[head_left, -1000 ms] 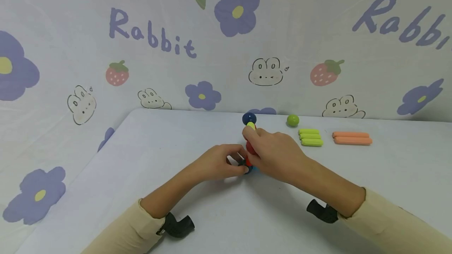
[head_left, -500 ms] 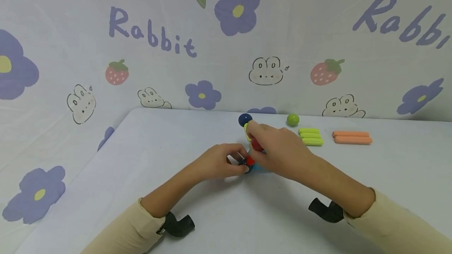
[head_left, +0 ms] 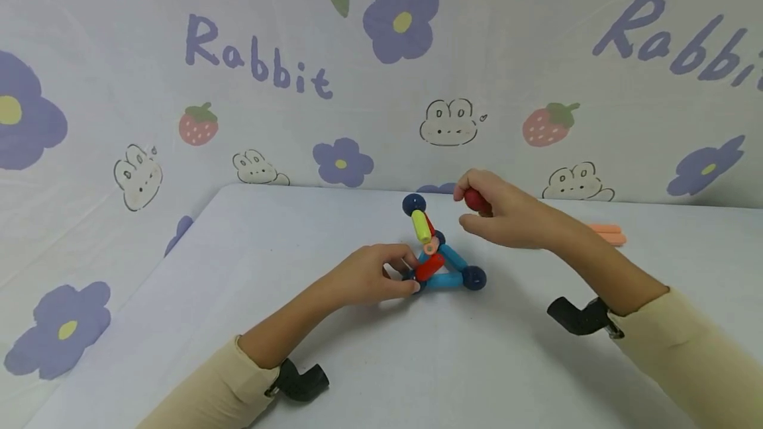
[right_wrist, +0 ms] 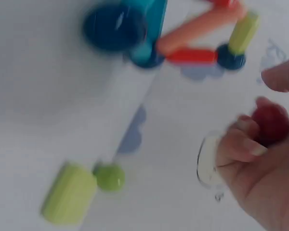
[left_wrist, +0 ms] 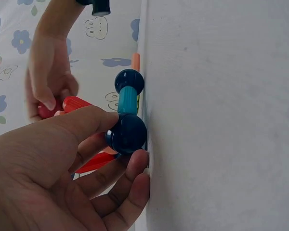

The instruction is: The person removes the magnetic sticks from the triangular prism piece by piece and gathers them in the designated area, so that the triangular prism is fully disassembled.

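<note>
A magnetic stick-and-ball model stands on the white table in the head view. Its triangular base has light-blue rods point(head_left: 446, 280) joining dark blue balls point(head_left: 474, 278). Red rods point(head_left: 430, 267), an orange rod and a yellow-green rod point(head_left: 420, 226) slant upward, the latter tipped by another dark blue ball. With thumb and fingers, my left hand point(head_left: 366, 275) holds the base's left corner ball point(left_wrist: 127, 134). Raised to the right of the model and apart from it, my right hand point(head_left: 512, 214) keeps a red ball point(right_wrist: 270, 123) in its curled fingers, thumb away from it.
Orange rods point(head_left: 608, 234) lie at the back right, partly hidden by my right forearm. The right wrist view shows blurred yellow-green rods point(right_wrist: 70, 195) beside a green ball point(right_wrist: 109, 177). A printed cloth point(head_left: 262, 118) hangs behind the table.
My right hand has left the model, moving up and right with the red ball. The upper rods and base now show; the green ball and yellow-green rods are hidden behind it. My left hand stays put.
</note>
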### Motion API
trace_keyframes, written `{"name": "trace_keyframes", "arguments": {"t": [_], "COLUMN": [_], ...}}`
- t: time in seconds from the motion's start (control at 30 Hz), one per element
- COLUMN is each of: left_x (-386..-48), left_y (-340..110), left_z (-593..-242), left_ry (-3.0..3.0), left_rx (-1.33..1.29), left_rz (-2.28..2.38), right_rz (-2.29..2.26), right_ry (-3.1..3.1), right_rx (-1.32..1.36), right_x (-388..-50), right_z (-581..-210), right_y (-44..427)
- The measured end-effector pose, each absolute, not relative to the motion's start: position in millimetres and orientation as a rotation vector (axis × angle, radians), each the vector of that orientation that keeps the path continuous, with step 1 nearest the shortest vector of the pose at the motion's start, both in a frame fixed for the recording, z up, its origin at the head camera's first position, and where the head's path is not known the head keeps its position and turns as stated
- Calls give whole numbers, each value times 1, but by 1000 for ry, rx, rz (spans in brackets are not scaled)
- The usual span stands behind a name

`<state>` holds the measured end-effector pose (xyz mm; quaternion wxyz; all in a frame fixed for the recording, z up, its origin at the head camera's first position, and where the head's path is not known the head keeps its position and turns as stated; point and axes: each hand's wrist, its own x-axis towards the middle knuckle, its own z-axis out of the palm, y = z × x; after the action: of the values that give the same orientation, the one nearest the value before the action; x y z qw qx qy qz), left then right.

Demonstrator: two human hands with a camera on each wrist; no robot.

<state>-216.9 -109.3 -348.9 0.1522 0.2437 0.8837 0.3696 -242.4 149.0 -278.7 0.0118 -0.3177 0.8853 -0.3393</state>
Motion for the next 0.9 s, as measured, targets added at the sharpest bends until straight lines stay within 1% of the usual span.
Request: {"name": "trace_keyframes", "arguments": {"t": [0.1,0.2,0.37,0.47,0.7,0.9], "left_x": [-217,-217,-218,-218,-217,-218], "left_y": [-110,-110,-109,-109,-107,-108], "left_z": [-350,-351,-353,-353,-352,-350], "left_ry": [2535,2538,2543,2544,2556,2553], "left_rx": [686,678,681,678,682,682], "left_rz": [1061,1065,1056,1054,1046,1054], "right_rz": [-865,-770,-759,-770,-877,-798], "right_ry": [2816,2880,2901,2891,2829,2835], "right_rx": [-981,-936,-874,-790,-522,-503], "right_x": [-256,-274,-301,-313,-328,-337], "right_z": [-278,-280,-289,-296,-306,-313], "right_y": [161,175,205,220,238,239]}}
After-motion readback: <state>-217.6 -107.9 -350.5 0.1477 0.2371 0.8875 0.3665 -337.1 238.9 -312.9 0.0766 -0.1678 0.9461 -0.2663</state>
